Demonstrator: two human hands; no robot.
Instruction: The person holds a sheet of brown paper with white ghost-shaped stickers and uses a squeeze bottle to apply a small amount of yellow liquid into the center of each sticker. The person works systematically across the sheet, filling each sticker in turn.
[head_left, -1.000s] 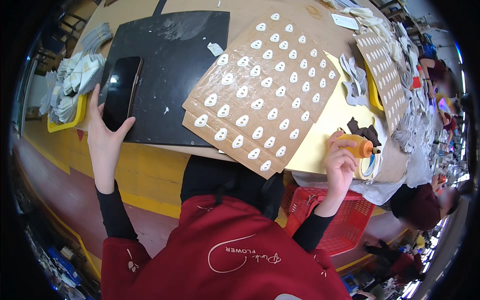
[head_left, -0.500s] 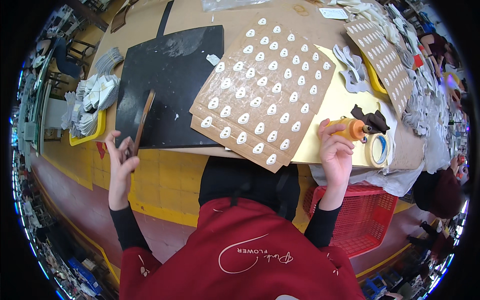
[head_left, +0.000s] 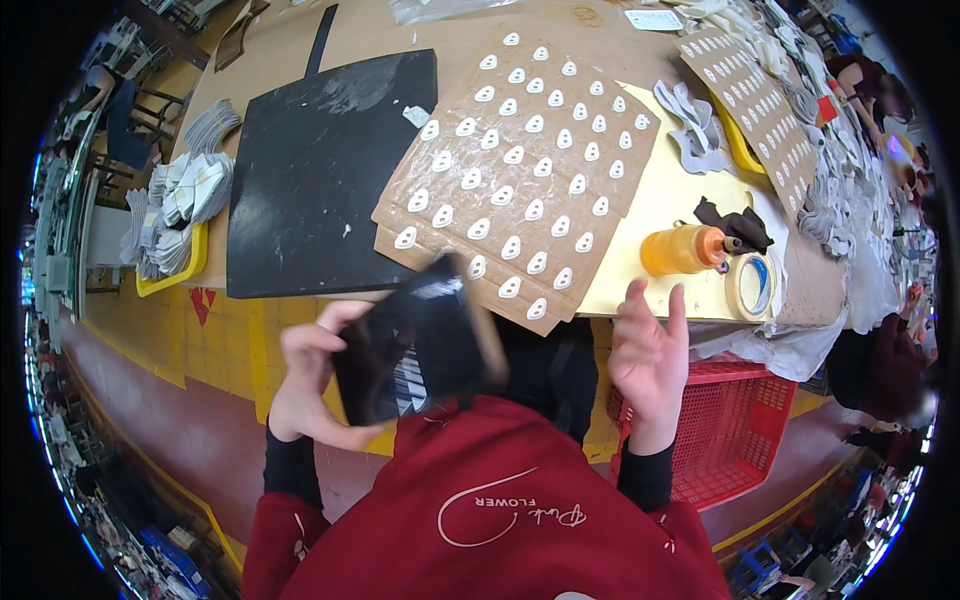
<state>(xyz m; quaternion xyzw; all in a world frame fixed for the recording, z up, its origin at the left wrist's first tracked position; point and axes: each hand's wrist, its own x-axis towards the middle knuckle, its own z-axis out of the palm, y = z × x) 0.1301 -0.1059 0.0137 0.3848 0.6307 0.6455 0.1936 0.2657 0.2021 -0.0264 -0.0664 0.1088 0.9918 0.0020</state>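
Observation:
My left hand (head_left: 312, 378) grips a smartphone (head_left: 410, 350) by its side. The phone has a glossy black face with light reflections and a brownish edge, and it is blurred by motion. It is held tilted in front of my apron, off the table's front edge. My right hand (head_left: 650, 360) is empty, with its fingers apart, just in front of the table edge. Beyond its fingertips an orange squeeze bottle (head_left: 680, 250) lies on its side on a yellow sheet (head_left: 640, 215). A roll of tape (head_left: 752, 287) and a crumpled dark cloth (head_left: 738, 225) lie beside the bottle.
A brown board (head_left: 500, 180) with rows of small white pieces lies mid-table, beside a black slab (head_left: 320, 180). White parts (head_left: 195, 190) are stacked at left over a yellow tray (head_left: 175, 275). A second board (head_left: 755, 115) leans at right. Below stands a red basket (head_left: 735, 440).
My right hand has let go of the orange bottle and drawn back toward me. My left hand has brought the phone rightward and nearer, turning its flat face into view.

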